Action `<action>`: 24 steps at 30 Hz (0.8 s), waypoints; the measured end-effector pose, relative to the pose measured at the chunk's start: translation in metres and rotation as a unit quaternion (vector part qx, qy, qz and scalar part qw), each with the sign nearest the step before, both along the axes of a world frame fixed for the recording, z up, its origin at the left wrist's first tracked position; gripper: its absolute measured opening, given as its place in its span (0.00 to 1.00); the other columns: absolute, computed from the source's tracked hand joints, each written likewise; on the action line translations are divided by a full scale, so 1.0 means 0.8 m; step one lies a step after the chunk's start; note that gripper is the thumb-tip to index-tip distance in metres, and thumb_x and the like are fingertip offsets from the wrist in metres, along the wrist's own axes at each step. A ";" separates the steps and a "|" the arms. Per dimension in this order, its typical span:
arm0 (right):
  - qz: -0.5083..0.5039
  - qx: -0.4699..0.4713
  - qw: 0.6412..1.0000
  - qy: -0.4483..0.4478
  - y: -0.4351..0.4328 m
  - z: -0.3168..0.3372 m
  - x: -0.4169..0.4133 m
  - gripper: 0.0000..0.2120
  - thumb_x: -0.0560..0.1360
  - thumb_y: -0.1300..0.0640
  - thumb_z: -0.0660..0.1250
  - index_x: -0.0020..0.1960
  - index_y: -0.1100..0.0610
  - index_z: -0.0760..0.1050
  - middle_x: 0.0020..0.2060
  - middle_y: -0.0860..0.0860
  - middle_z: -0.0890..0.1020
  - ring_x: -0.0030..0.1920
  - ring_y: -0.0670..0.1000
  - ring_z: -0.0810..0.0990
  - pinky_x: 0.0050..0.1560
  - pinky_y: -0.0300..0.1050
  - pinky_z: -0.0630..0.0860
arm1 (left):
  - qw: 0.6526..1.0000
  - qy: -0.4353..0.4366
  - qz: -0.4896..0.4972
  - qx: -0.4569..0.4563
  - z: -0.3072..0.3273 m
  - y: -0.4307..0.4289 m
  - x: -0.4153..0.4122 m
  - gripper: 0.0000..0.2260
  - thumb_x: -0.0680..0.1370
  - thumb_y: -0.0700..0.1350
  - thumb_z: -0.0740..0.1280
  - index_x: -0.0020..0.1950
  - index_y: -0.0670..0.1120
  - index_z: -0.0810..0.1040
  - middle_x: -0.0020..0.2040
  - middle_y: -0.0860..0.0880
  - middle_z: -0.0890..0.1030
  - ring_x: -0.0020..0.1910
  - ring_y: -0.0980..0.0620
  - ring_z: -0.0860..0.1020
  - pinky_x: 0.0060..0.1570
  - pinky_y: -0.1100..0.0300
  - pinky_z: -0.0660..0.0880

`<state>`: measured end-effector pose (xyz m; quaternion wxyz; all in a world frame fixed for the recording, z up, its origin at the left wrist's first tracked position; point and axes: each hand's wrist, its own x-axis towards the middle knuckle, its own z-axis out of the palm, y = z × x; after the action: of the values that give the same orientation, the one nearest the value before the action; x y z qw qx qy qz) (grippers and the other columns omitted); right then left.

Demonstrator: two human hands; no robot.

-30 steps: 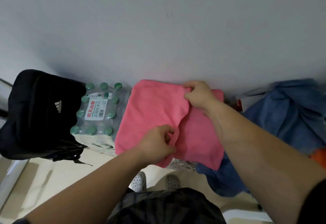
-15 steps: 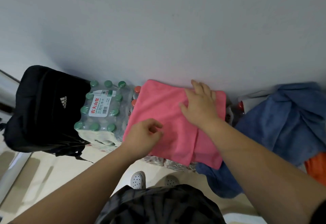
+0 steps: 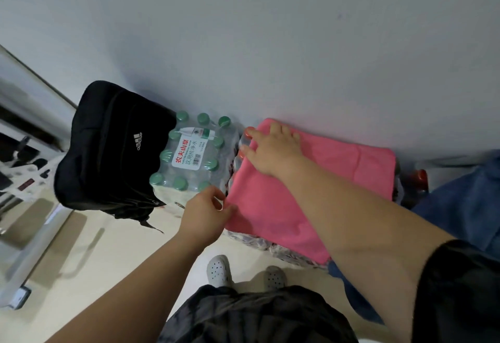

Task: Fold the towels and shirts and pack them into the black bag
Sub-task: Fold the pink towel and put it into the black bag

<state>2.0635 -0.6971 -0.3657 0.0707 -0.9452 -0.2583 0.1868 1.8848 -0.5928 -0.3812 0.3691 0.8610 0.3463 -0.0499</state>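
Pressing flat with straight, spread fingers, the right hand [image 3: 273,150] rests on the folded pink cloth towel [image 3: 311,185] (at its far-left corner). The left hand [image 3: 205,213] pinches the near-left corner. The towel lies just beside a shrink-wrapped pack of green-capped water bottles [image 3: 193,153], with the black fabric bag [image 3: 108,153] on that pack's other side.

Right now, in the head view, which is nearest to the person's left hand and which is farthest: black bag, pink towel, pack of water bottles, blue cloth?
From the left hand:
1. pink towel: touching, its corner pinched by the fingers.
2. pack of water bottles: just beyond the hand.
3. black bag: off to the left.
4. blue cloth: far right.
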 end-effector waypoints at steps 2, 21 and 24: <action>0.003 -0.034 0.999 -0.005 0.008 -0.001 -0.001 0.29 0.79 0.33 0.50 0.78 0.42 0.59 0.75 0.61 0.61 0.74 0.64 0.60 0.70 0.64 0.58 | 1.000 -0.007 -0.010 -0.004 -0.002 0.004 0.000 0.09 0.71 0.49 0.76 0.45 0.53 0.78 0.39 0.53 0.80 0.38 0.53 0.78 0.34 0.59 0.72; -0.052 0.155 0.987 0.004 0.130 -0.001 -0.038 0.34 0.82 0.40 0.53 0.82 0.54 0.48 0.82 0.48 0.47 0.81 0.53 0.49 0.79 0.57 0.50 | 0.982 -0.097 0.002 -0.160 0.013 0.122 -0.020 0.09 0.77 0.38 0.65 0.44 0.52 0.69 0.38 0.42 0.83 0.31 0.41 0.79 0.29 0.50 0.78; -0.022 0.150 0.988 0.011 0.174 -0.005 -0.040 0.34 0.82 0.39 0.53 0.82 0.54 0.49 0.82 0.47 0.47 0.81 0.53 0.49 0.78 0.59 0.50 | 0.993 -0.081 -0.036 -0.080 0.009 0.156 -0.025 0.09 0.76 0.39 0.66 0.42 0.51 0.69 0.33 0.46 0.80 0.30 0.39 0.78 0.32 0.44 0.78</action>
<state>2.0313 -0.5582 -0.3699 0.2181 -0.9273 -0.2619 0.1546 1.8649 -0.4679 -0.3740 0.4614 0.8421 0.2786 -0.0210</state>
